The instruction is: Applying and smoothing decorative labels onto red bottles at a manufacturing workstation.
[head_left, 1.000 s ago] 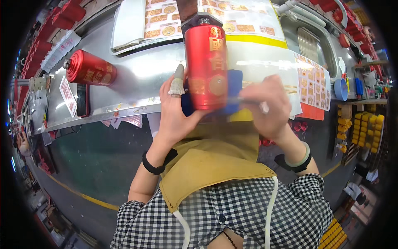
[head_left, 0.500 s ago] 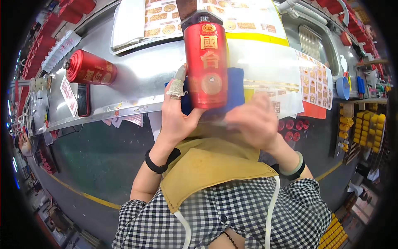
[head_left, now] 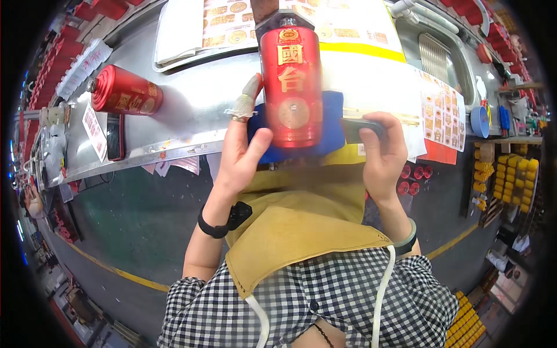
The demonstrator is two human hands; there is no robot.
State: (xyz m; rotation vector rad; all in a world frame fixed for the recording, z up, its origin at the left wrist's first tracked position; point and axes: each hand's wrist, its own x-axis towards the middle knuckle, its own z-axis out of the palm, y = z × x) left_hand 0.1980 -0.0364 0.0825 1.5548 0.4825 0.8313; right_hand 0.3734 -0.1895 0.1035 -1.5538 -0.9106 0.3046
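Holding a red bottle (head_left: pixel 292 87) upright over a blue pad (head_left: pixel 331 124) at the steel counter's (head_left: pixel 191 110) edge, the left hand (head_left: pixel 243 153) wraps its fingers around it; the right hand (head_left: pixel 383 156) pinches a small dark object (head_left: pixel 361 127). A second red bottle (head_left: pixel 125 93) lies sideways, well apart.

Checked black-and-white shirt, mustard apron, black wristband, green bangle, bandaged fingertip

The right hand (head_left: pixel 380 153) has come off the red bottle (head_left: pixel 292 87) and swung out to its right, now pinching a small dark object (head_left: pixel 361 129); the bottle's front face has turned squarely toward the camera
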